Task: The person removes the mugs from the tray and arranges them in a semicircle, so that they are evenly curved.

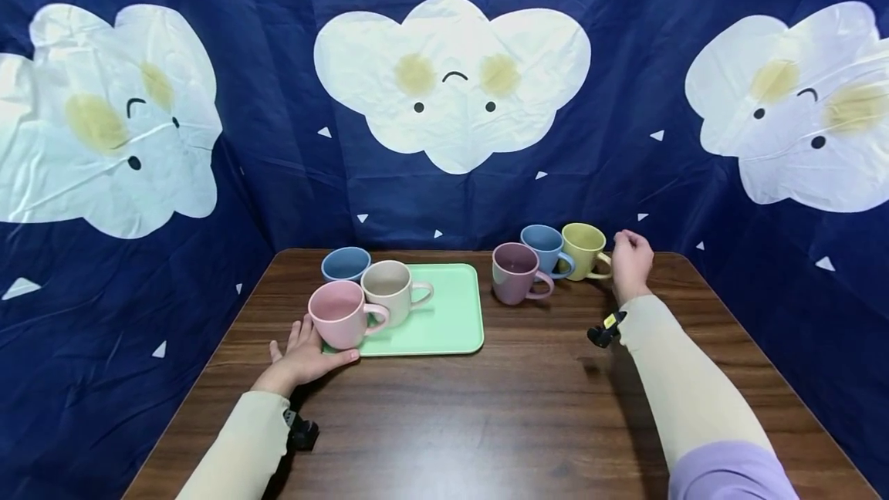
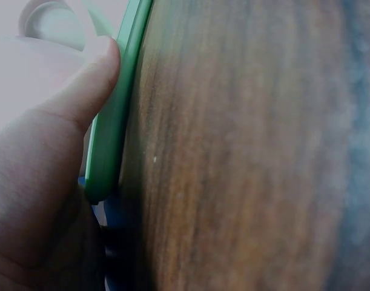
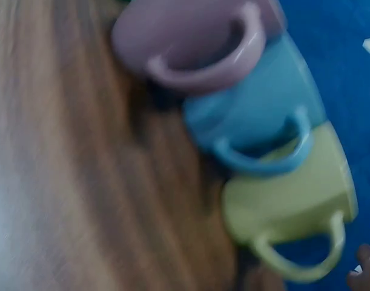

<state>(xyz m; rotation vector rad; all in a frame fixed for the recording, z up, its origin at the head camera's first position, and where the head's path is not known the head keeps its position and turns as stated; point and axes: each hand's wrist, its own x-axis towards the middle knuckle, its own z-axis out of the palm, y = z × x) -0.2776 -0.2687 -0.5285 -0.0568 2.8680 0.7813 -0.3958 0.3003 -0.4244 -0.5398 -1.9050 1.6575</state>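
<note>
A pink mug point(image 1: 340, 319) stands at the front left corner of a mint green tray point(image 1: 451, 322). My left hand point(image 1: 304, 357) rests against that corner with fingers extended beside the mug; its thumb point(image 2: 91, 82) lies along the tray's rim by the mug. Behind the pink mug are a cream mug point(image 1: 392, 295) on the tray and a blue mug point(image 1: 346, 262), its base hidden. On the right, my right hand point(image 1: 632, 265) is beside the handle of a yellow-green mug point(image 1: 582, 253). Its fingertips point(image 3: 365, 267) appear apart from that handle in the right wrist view.
A mauve mug point(image 1: 514, 276) and another blue mug point(image 1: 540, 245) stand in a slanting row with the yellow-green one, handles to the right. All are on a brown wooden table point(image 1: 500, 415). A dark blue cloth point(image 1: 451, 207) with clouds hangs behind and around it.
</note>
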